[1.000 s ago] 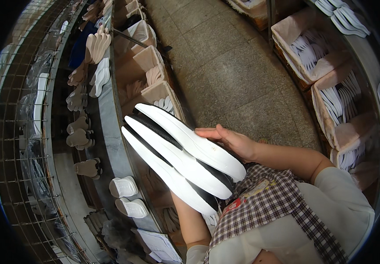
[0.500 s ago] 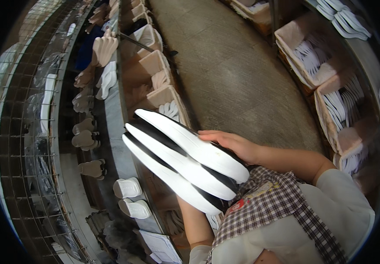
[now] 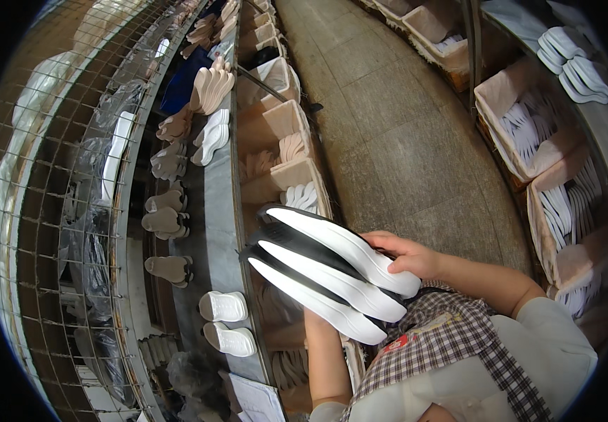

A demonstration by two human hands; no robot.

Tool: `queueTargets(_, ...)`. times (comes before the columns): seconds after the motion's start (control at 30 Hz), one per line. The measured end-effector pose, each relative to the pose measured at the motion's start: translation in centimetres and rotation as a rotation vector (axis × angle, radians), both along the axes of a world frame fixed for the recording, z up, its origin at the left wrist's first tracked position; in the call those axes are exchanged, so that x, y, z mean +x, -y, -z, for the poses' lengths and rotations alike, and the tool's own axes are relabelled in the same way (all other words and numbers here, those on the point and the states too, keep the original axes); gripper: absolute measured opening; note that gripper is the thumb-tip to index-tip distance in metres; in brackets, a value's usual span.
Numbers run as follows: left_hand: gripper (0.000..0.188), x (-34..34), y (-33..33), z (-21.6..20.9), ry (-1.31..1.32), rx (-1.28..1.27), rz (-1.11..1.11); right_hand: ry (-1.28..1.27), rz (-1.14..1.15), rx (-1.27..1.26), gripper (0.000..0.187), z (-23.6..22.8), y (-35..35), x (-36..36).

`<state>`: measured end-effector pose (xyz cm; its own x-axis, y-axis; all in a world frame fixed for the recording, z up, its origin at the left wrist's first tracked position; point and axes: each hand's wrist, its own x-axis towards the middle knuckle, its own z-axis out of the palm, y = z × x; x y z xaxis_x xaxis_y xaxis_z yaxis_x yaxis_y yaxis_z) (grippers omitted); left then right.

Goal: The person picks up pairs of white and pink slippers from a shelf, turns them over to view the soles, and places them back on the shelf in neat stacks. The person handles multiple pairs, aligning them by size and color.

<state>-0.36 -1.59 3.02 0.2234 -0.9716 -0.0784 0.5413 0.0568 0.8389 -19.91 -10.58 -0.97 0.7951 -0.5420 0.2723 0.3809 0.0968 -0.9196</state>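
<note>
Three shoe soles (image 3: 332,271), white along their sides and black between, are held together in front of my body. My right hand (image 3: 411,257) is closed on the near right end of the stack, its thumb over the white side and fingers along the far edge. My left forearm (image 3: 326,362) reaches up beneath the stack; the left hand itself is hidden behind the soles. On the grey shelf to the left of the stack stand two white shoes (image 3: 228,323).
The left shelf (image 3: 221,211) carries beige shoe forms (image 3: 167,219) and white soles (image 3: 212,137), beside a wire mesh (image 3: 51,246). Lined baskets (image 3: 300,169) of soles run below it. More baskets (image 3: 511,130) line the right side, across the tiled aisle (image 3: 388,119).
In the view, the soles and both arms have shifted right and somewhat down, along with the surroundings shifting. My right thumb now shows over the top sole's white side.
</note>
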Motion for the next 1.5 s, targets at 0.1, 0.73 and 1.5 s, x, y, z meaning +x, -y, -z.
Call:
queueTargets(0.1,0.037,-0.3,-0.6,0.3,0.048,0.015,-0.017,-0.047,-0.021,-0.034,0.076,-0.5,0.2,-0.4)
queueTargets(0.73,0.094,-2.2,-2.1,3.7,1.265,-0.522,-0.193,0.011,-0.412,0.179,0.082,3.8,5.9,0.3)
queueTargets(1.5,0.096,-2.5,-2.2,3.4,1.305,-0.562,-0.229,0.099,-0.466,0.212,0.088,3.9,6.4,1.8)
